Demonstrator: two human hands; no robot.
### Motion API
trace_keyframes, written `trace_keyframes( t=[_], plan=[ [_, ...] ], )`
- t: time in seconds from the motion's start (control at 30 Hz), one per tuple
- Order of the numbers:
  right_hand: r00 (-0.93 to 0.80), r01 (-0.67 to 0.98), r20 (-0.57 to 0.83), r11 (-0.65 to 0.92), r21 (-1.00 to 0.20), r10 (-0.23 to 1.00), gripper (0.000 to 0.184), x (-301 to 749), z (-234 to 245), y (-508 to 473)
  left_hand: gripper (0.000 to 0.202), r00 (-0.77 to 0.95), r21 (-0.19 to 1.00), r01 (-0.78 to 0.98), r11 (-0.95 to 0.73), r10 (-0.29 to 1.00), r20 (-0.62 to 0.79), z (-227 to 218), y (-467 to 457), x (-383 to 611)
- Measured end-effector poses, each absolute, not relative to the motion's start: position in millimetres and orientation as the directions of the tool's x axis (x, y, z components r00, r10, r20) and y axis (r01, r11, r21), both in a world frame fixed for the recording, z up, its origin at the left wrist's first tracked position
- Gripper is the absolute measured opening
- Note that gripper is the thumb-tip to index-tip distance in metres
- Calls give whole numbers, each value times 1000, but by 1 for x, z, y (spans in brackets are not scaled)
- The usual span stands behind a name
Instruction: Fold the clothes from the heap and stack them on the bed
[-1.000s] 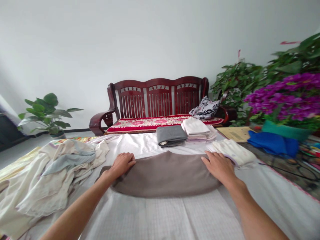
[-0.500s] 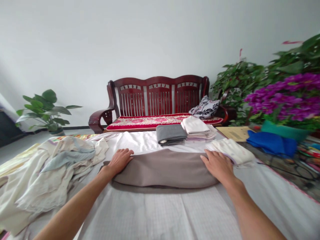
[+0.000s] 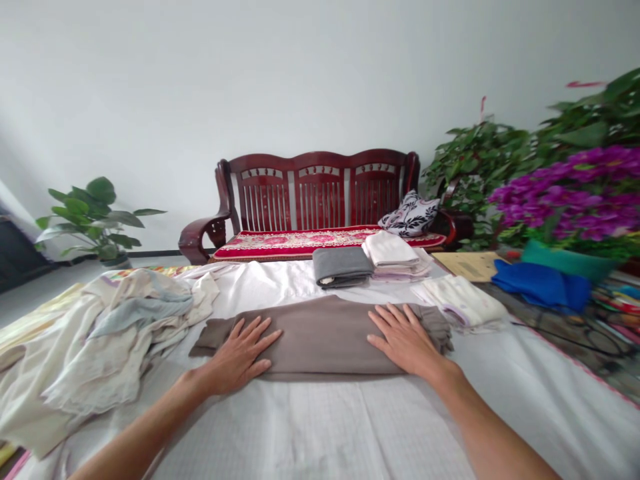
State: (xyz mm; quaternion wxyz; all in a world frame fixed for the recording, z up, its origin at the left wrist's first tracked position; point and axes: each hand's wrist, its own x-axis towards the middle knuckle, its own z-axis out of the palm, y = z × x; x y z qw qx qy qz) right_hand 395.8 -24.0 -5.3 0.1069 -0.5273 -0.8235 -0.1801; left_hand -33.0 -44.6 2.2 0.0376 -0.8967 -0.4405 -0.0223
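Note:
A folded brown-grey garment (image 3: 323, 340) lies flat across the middle of the white cloth (image 3: 325, 427). Its narrow ends stick out at the left and right, the right one bunched in wrinkles. My left hand (image 3: 243, 353) rests on the garment's left part, fingers spread. On the right part lies my right hand (image 3: 405, 337), palm down with the fingers apart. Just beyond the garment sits a folded dark grey cloth item (image 3: 343, 265), beside a stack of folded white cloths (image 3: 393, 253).
Rumpled pale clothes (image 3: 130, 333) are heaped at the left. To the right are a folded white patterned cloth (image 3: 463, 300), a blue cloth (image 3: 540, 285) and purple flowers (image 3: 565, 193). A red wooden bench (image 3: 320, 193) with a cushion (image 3: 410, 215) stands behind.
Both hands have moved inward from the garment's far corners and now lie flat on it, fingers spread. The garment's near edge has settled straight and flat, and its ends now show.

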Motion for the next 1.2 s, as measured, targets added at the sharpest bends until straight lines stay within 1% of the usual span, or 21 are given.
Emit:
trace_keyframes(
  t=[0.1,0.27,0.57,0.7,0.83,0.93,1.03,1.13,1.2],
  plan=[
    [-416,909,370,375,179,831,52,402,-10,-22,59,613,-62,790,-609,786,82,0,-46,-38],
    [-405,914,383,366,172,830,49,401,-7,-21,60,593,-51,804,-593,789,164,-9,-47,-37],
    [-406,914,430,370,170,806,44,403,-9,-18,57,557,41,819,-572,810,184,-5,-53,-35],
    [-406,912,467,378,157,786,43,405,-14,-16,51,523,101,828,-551,825,216,-2,-55,-33],
    [-400,912,477,389,127,782,42,405,-15,-14,39,469,147,837,-527,829,305,-4,-52,-32],
    [-382,920,462,379,104,800,42,403,-11,-16,37,423,114,860,-498,819,387,-7,-48,-34],
    [-357,929,443,361,80,822,41,400,-6,-20,38,336,34,919,-393,826,452,-13,-43,-41],
    [-333,935,443,351,43,832,41,397,-2,-24,39,218,21,966,-256,862,458,-20,-37,-50],
    [-322,937,448,350,22,834,40,396,0,-26,39,198,32,972,-234,881,431,-26,-34,-55]
  ],
)
